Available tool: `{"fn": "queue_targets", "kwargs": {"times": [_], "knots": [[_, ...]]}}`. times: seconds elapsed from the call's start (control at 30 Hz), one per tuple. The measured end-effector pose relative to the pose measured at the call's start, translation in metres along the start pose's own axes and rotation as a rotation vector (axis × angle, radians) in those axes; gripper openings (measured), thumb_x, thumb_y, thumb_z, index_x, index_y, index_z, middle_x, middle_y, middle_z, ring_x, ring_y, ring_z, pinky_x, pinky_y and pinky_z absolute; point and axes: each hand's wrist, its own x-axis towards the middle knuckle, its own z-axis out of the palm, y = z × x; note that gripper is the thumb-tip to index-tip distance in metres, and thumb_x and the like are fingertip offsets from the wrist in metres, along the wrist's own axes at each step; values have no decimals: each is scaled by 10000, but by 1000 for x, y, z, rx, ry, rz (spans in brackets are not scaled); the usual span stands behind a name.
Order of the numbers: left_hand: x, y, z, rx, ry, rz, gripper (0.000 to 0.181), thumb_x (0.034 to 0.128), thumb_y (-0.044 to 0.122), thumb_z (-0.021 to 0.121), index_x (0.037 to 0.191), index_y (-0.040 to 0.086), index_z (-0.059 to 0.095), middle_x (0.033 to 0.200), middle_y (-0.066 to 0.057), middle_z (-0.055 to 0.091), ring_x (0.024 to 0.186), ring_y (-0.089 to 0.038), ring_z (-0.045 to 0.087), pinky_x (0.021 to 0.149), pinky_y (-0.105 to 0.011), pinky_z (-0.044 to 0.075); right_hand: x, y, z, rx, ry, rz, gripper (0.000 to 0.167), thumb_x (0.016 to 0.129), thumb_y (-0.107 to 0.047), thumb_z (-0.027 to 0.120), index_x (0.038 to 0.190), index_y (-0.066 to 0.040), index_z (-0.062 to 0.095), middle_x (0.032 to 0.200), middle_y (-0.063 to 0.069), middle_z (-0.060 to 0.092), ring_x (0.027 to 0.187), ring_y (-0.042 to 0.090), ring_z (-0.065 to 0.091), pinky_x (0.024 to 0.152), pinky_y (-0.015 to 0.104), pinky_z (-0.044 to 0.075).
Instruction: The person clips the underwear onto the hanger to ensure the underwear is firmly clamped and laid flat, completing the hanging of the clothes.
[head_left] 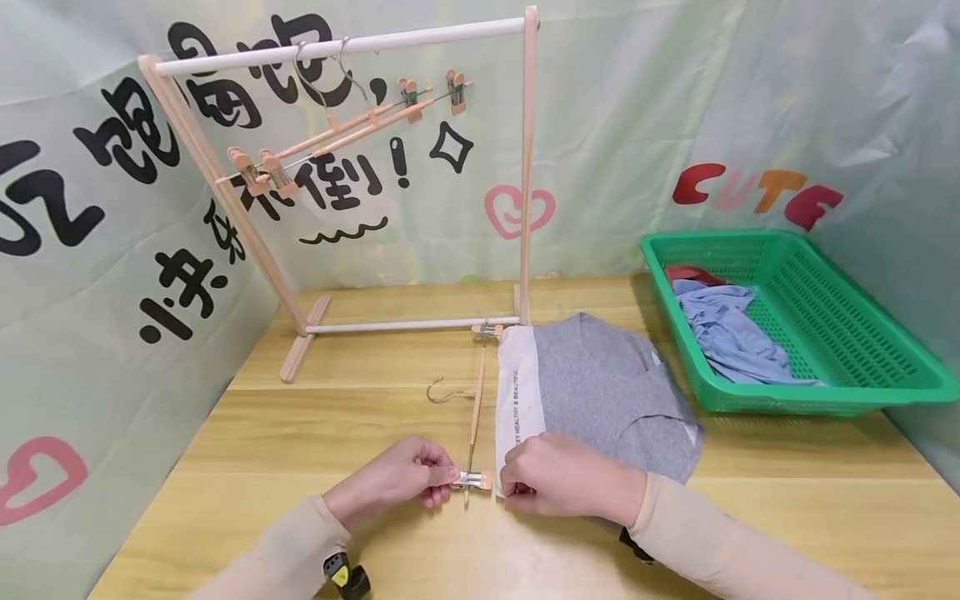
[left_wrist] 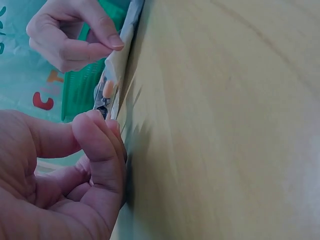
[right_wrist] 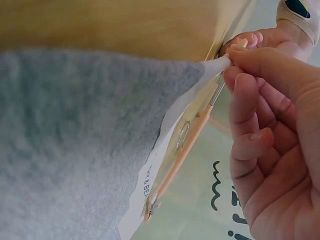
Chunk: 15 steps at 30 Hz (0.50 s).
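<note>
A grey pair of briefs [head_left: 600,375] lies on the table with its white lettered waistband [head_left: 517,375] to the left. My right hand [head_left: 562,479] pinches the waistband's near corner; in the right wrist view, thumb and finger hold the white edge [right_wrist: 216,65]. Beside the waistband lies a clip hanger [head_left: 477,408], its hook pointing left. My left hand [head_left: 405,475] pinches the hanger's near clip [head_left: 474,481] between thumb and fingers, just left of that corner. The far clip [head_left: 487,331] meets the waistband's far corner; whether it grips the cloth is unclear.
A wooden rack [head_left: 527,167] stands at the back left, with two clip hangers [head_left: 352,133] on its top rail. At the right, a green basket [head_left: 862,392] contains blue cloth [head_left: 727,329] and a red piece [head_left: 693,275]. Printed fabric [head_left: 600,125] surrounds the table.
</note>
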Motion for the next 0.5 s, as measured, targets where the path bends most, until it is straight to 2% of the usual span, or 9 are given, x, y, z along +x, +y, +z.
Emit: {"fn": "queue_targets", "kwargs": {"times": [0.3,0.5], "knots": [[1,4,2,-18,-17,-27,145,1023,61,668,947,-49,725,746,-40,684,637,-108,614,610,-207,540,-1,0,-2,-14,14,-21,251,843,-135,855,719,-257,674,676,-157,564,604,-93,372,558,69,355],[2,6,4,-35,-26,-33,144,1025,53,654,972,-60,725,750,-43,679,640,-113,608,611,-207,534,-2,1,-2,-41,31,-41,233,835,-127,861,736,-268,703,703,-164,620,601,-98,447,573,73,424]]}}
